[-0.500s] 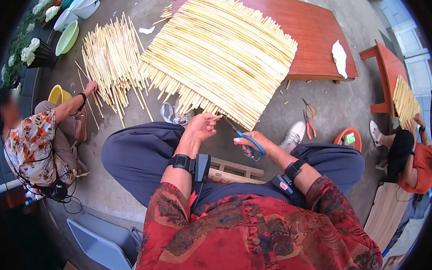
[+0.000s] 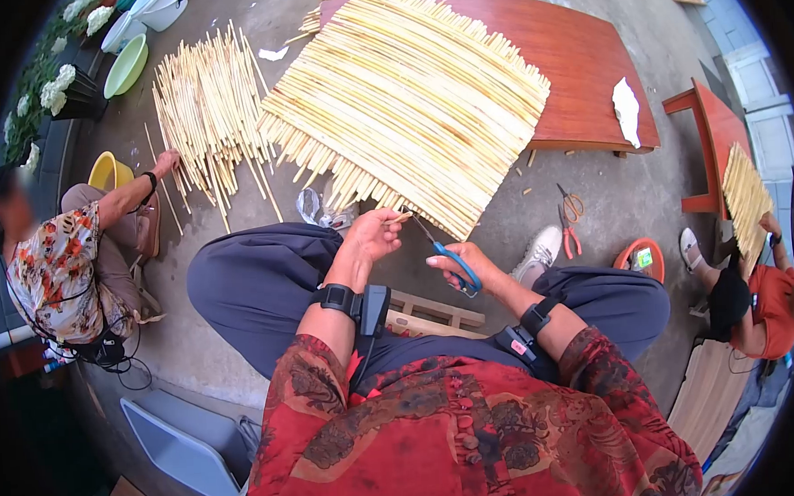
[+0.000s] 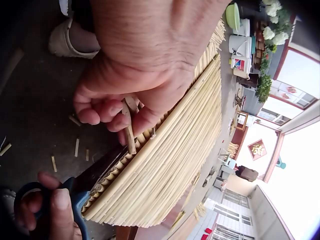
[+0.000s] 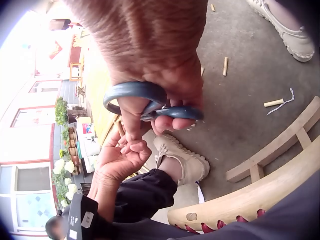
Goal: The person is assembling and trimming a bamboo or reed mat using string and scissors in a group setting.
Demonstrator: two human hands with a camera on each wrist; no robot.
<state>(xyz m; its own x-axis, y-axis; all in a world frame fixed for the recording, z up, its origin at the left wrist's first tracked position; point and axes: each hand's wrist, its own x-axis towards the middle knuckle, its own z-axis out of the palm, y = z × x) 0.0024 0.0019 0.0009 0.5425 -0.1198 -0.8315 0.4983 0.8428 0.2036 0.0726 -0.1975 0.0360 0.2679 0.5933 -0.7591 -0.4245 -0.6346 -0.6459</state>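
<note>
A mat of pale stalks lies over a red-brown board, its near edge close to both hands. My left hand pinches a short piece of stalk between thumb and fingers beside the mat's edge. In the right wrist view my right hand has its fingers through the blue handles of scissors. The scissors' blades point toward the mat edge near my left hand in the head view; whether they touch a stalk is hard to tell.
Loose stalks lie on the floor at left, beside a seated person. Pliers, orange-handled scissors and an orange basket are at right. A wooden stool frame stands between the legs.
The scissors' handles in my right hand have drawn closer together. My left hand has barely moved. At the left, the seated person's hand has shifted slightly at the loose stalks.
</note>
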